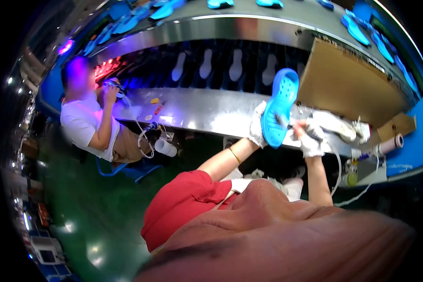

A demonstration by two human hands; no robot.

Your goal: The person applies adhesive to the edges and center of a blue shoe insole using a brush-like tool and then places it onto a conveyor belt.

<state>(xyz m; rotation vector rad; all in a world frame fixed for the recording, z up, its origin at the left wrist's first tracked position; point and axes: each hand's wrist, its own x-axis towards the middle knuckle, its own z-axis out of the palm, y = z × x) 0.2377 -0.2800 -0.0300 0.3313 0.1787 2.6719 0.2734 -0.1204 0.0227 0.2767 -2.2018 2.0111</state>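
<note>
In my left hand (257, 124), which wears a white glove, a bright blue shoe sole (283, 96) is gripped by its edge. The sole stands tilted upright, its holed inner face turned toward me and a dark spot near its middle. Close to the right of its lower end is my right hand (310, 143), with bare fingertips coming out of a white covering. Its fingers are bent together, and what lies between them is too blurred to name. Just behind that hand, a white shoe (333, 125) lies on the metal bench. A pale hose (338, 169) hangs beside my right wrist.
A big cardboard sheet (352, 80) stands behind the bench (211, 110). Pale insole shapes (236, 66) lie on a dark lower rack; blue soles (167, 9) ride the upper belt. A roll (392, 143) is at right. A seated co-worker (87, 117) handles a shoe part at left.
</note>
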